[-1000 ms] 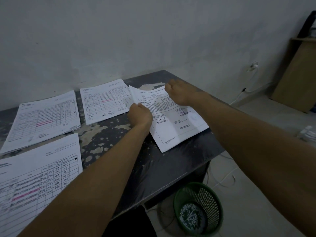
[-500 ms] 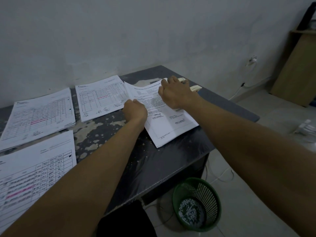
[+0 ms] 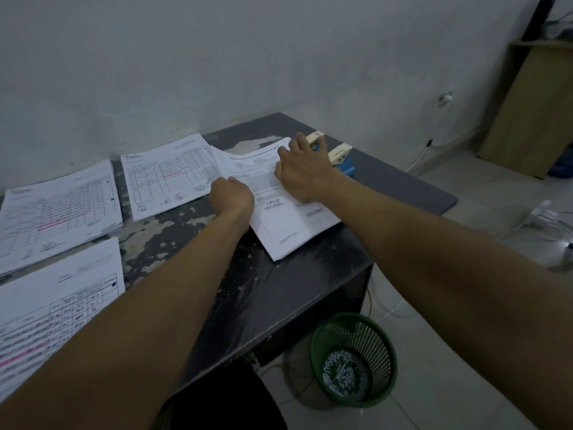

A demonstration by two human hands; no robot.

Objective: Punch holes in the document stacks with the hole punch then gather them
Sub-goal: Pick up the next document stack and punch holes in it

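Both hands are on the document stack (image 3: 279, 225), left hand (image 3: 231, 197) curled gripping its edge, right hand (image 3: 302, 173) spread flat beside the hole punch (image 3: 338, 158).

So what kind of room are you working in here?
Probably a small, plain office or back room: printed form stacks on a worn dark desk, a hole punch, and a green wastebasket holding paper punchings on the tiled floor.
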